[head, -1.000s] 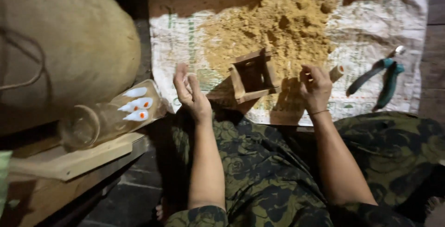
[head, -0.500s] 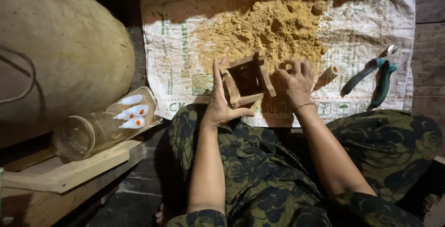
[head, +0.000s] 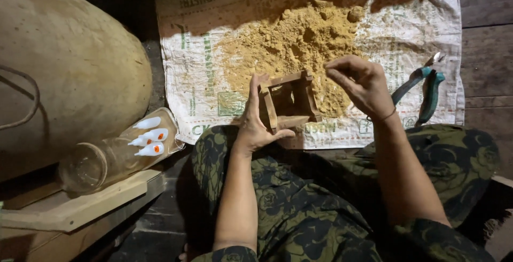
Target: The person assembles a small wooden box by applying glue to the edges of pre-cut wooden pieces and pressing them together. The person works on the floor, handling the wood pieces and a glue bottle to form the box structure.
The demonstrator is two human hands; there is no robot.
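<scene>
My left hand [head: 255, 127] grips a small open wooden frame [head: 289, 102] by its left side, thumb under the lower edge, and holds it tilted just above my lap. Just right of the frame's top corner, my right hand [head: 364, 83] hovers with thumb and fingertips pinched together; I see nothing between them. Behind both hands a heap of yellow-brown sawdust [head: 291, 43] lies on a white woven sack sheet [head: 203, 80] spread on the floor.
Green-handled pliers [head: 428, 88] lie on the sheet to the right. At the left stand a big tan sack [head: 64, 69], a glass jar on its side [head: 107, 160] holding small white glue bottles [head: 149, 136], and a wooden plank [head: 80, 208]. My camouflage-clad legs fill the foreground.
My left hand moved from the sheet onto the frame and lifted it. My right hand left the small wooden piece and rose beside the frame's top corner.
</scene>
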